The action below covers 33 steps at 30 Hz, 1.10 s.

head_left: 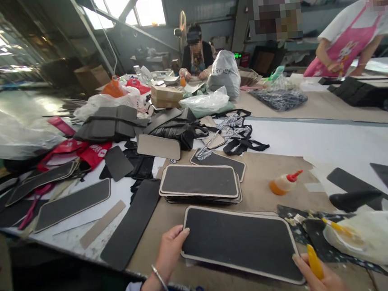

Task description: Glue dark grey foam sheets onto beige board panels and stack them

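A long worktable covered with brown board (272, 163) and white sheeting (332, 135) fills most of the view, its far half heaped with bags, straps and flat pieces, inside a workshop with grey walls and bright windows (149, 6) behind. At the near edge of the table, in front of the wearer, one dark panel (238, 245) with a pale border lies slanted between two hands; a pale edge shows under its upper right side. The left hand (173, 244) is nearly closed, pinching the panel's left end with the thumb on top. The right hand (321, 277) is curled, its thumb and fingers at the lower right corner, with one yellow-handled tool (314, 262) held in the same grip. Just beyond the panel sits one stack of similar panels (199, 181), too tightly layered to count. To its right lies one bottle (282, 185) with a red cap and orange contents. A second yellow handle (340, 228) rests in a pale container (355, 242) at the right. On the left are one long dark strip (133, 228) and one narrow brown strip (103, 223). One cardboard box (166, 96) stands mid-table, near one large grey bag (224, 77). Two other people are across the table: one person in dark clothing (208, 53), and another in a pink apron (348, 43).
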Motion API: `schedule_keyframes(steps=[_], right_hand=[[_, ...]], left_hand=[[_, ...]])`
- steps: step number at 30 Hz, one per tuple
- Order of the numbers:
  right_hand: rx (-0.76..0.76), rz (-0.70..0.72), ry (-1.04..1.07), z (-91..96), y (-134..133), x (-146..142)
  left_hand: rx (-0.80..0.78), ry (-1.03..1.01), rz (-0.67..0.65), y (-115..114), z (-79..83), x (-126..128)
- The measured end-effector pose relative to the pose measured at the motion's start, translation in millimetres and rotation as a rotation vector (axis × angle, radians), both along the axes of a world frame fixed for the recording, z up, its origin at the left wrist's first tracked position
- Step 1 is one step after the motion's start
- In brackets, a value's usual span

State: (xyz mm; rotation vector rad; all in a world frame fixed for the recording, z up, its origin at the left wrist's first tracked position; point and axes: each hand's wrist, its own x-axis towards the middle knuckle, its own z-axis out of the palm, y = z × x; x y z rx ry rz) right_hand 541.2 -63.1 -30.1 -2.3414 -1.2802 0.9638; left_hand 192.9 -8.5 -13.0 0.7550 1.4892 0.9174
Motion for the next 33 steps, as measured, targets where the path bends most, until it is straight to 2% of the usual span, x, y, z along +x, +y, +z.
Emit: schedule_keyframes(steps=[3,5,8,12,18,24,28,33], right_hand=[[0.124,0.058,-0.028,22.7,48,-32],[0.243,0.121,-0.032,33.2,84,-54],[0.343,0.174,-0.037,37.5,130,-78],[0.325,0.203,-0.054,24.7,167,-91],[0.244,0.293,-0.211,8.5,178,-92],[0.210,0.441,-0.479,14.1,175,-96],[0.165,0.456,-0.612,19.5,174,-102],[0.142,0.445,-0.666,27.8,170,-106]], left_hand=[[0.091,0.003,0.041,31,25.9,-26],[0.180,0.059,0.075,58,34.7,-43],[0.284,0.196,0.099,98,34.2,-63],[0.297,0.514,0.061,134,20.6,-75],[0.239,0.628,0.042,146,10.6,-78],[0.209,0.686,0.003,145,18.7,-82],[0.219,0.697,-0.036,146,20.4,-89],[0.206,0.609,-0.056,143,15.0,-102]])
